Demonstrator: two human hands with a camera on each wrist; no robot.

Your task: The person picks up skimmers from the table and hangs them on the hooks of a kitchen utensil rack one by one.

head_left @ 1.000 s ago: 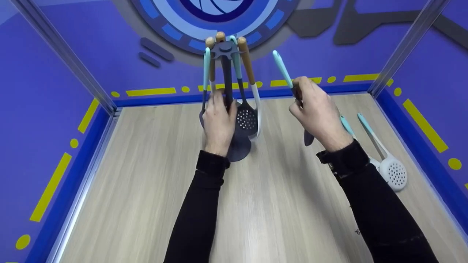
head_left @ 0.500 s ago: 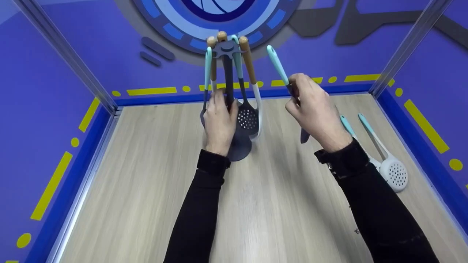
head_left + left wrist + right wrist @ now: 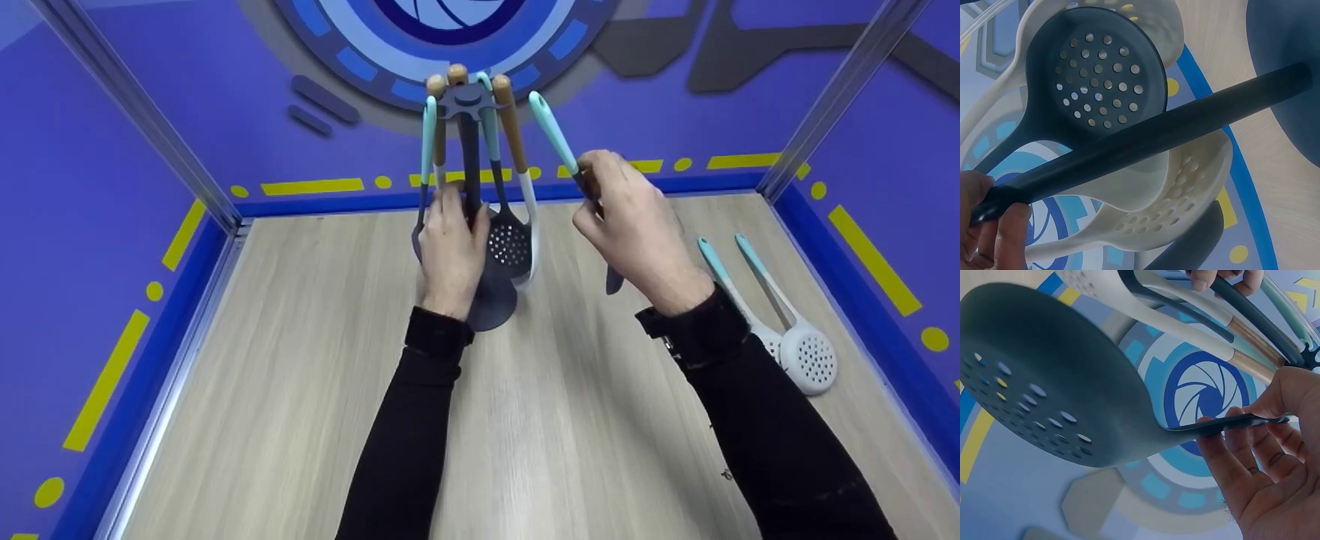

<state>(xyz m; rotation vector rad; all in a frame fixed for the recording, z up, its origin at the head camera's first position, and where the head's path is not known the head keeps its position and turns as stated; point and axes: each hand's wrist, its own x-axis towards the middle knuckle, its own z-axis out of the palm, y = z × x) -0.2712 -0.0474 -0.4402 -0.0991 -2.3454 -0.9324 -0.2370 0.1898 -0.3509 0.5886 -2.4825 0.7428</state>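
A dark rotating utensil stand [image 3: 470, 150] stands near the back wall, hung with several utensils. My left hand [image 3: 452, 251] grips its post; the left wrist view shows fingers curled round the post [image 3: 1145, 147]. Beside it hangs a dark skimmer [image 3: 510, 241] with a mint handle. A white utensil with a wooden handle [image 3: 510, 124] hangs at the stand's right. To the right of the stand, my right hand [image 3: 634, 217] holds another dark skimmer [image 3: 553, 127] by its shaft, mint end up. Its perforated bowl [image 3: 1061, 382] fills much of the right wrist view.
Two white perforated utensils with mint handles, a nearer-edge skimmer [image 3: 810, 356] and one beside it [image 3: 731, 289], lie on the wooden table [image 3: 300, 390] at the right. The stand's round base [image 3: 495, 304] rests on the table. Blue-purple walls [image 3: 150, 112] enclose the back and sides.
My right hand has moved left towards the stand, carrying the dark skimmer. The left hand stays on the post. More of the white utensils on the right now shows.
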